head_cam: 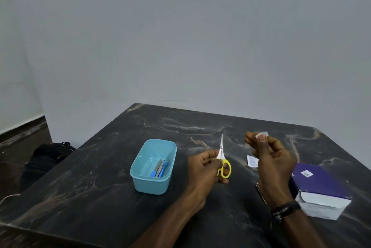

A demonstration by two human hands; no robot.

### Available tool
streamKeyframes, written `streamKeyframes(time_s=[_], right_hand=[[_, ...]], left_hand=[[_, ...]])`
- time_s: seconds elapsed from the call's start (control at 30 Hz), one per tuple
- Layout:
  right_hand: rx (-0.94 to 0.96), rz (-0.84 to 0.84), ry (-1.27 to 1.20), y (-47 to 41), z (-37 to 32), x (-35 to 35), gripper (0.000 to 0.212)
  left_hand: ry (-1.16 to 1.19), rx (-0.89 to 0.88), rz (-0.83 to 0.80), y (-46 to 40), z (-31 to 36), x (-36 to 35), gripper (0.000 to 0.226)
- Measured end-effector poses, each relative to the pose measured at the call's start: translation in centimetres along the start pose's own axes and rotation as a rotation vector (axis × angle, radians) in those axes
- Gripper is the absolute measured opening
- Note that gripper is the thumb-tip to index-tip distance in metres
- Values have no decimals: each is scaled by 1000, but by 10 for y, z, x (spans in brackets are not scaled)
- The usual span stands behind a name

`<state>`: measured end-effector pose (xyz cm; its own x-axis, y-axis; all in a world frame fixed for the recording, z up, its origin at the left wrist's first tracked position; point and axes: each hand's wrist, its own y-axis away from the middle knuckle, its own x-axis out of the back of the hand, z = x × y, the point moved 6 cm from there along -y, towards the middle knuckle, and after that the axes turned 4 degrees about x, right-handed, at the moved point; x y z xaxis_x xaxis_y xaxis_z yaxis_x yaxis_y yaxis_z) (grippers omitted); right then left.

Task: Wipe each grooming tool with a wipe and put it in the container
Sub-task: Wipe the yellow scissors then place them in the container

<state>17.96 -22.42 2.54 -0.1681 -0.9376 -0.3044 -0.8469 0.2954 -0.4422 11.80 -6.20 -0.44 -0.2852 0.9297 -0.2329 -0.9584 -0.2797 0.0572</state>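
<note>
My left hand (204, 164) grips small scissors (221, 147) with yellow handles, the steel blades closed and pointing away from me, above the dark marble table (90, 187). My right hand (269, 155), raised to the right of the scissors, pinches a small white wipe (262, 134) at its fingertips. The wipe does not touch the blades. A light blue plastic container (140, 177) stands left of my hands. Inside it lie a few tools (160, 168), with blue handles and metal parts.
A torn white wipe wrapper (252, 161) lies on the table behind my right hand. A purple and white box (321, 189) sits at the right, near the table's edge. A black bag (48, 155) rests on the floor to the left.
</note>
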Motion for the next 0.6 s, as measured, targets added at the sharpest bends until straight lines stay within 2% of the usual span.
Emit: streamKeyframes(time_s=[0.1, 0.17, 0.23, 0.33, 0.43, 0.5, 0.6], right_hand=[[-25, -20, -7, 1, 4, -1, 11], [-41, -32, -12, 2, 5, -1, 12], [-37, -44, -5, 2, 4, -3, 12], [-26, -54, 26, 4, -1, -4, 11], [-6, -63, 43, 6, -4, -6, 13], [-5, -64, 61, 7, -4, -7, 15], [28, -34, 81, 7, -3, -5, 15]], left_hand=[[57, -47, 69, 6, 29, 9, 5], [61, -117, 119, 10, 55, 22, 14], [-33, -225, 193, 15, 84, 43, 20], [-387, -438, 339, 23, 121, 77, 20], [-750, -535, 369, 17, 134, 104, 31], [-1032, -486, 337, 0, 128, 115, 38], [-1335, -276, 263, -27, 107, 128, 46]])
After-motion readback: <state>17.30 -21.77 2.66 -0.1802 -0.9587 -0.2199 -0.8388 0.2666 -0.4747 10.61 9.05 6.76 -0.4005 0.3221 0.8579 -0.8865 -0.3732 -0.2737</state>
